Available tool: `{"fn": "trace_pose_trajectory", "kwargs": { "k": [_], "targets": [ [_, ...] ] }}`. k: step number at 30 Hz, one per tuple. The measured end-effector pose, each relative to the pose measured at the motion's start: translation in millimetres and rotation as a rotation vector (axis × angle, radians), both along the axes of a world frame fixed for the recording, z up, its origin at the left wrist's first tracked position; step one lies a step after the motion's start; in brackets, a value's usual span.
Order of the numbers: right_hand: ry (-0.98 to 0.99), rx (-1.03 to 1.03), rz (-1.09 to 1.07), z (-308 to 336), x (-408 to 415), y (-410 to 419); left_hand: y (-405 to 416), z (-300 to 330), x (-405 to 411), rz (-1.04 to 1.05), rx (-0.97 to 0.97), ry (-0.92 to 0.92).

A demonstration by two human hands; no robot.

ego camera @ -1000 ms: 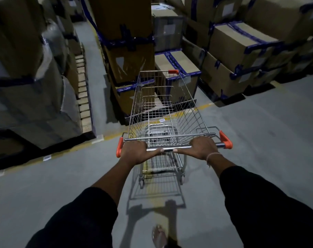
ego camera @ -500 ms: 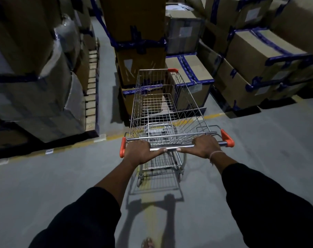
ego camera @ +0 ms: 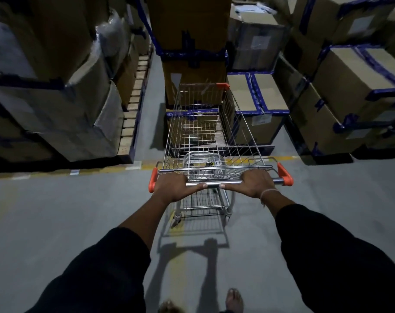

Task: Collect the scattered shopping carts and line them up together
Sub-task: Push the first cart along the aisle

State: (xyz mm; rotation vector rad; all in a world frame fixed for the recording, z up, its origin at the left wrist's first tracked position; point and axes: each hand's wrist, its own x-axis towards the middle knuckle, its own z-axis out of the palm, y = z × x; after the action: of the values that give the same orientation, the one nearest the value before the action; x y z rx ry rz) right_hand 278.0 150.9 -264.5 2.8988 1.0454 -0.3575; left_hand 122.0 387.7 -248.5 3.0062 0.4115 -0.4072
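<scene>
Gripping cart handle with left hand and right hand, both wrapped tight. Cart sitting on floor, nose facing stacked boxes. No other carts or lineup showing; judging task early, collecting remaining.

Black long sleeves are worn on both arms, the left sleeve and the right sleeve each pushed up to leave the forearm bare. A thin pale bracelet is worn at the right wrist. The feet are seen bare-toed.
</scene>
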Motion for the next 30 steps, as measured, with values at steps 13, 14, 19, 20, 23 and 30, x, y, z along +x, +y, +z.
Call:
{"fn": "trace_pose_trajectory", "kwargs": {
  "k": [13,14,19,20,23,30],
  "targets": [
    [0.08,-0.021,0.074,-2,25,-15,-14,-30,16,0.077,-0.023,-0.048],
    [0.088,-0.024,0.07,-3,23,-16,-14,-31,13,0.08,-0.027,-0.048],
    [0.104,-0.018,0.062,-2,5,-22,-16,-29,-2,0.095,-0.034,-0.056],
    [0.107,-0.014,0.056,-1,1,-24,-19,-28,-5,0.096,-0.036,-0.05],
    [0.104,-0.007,0.046,1,-6,-30,-27,-23,-14,0.089,-0.038,-0.041],
    [0.064,-0.02,0.085,4,-5,-32,-33,-24,-16,0.116,-0.022,-0.032]
  ]
}}
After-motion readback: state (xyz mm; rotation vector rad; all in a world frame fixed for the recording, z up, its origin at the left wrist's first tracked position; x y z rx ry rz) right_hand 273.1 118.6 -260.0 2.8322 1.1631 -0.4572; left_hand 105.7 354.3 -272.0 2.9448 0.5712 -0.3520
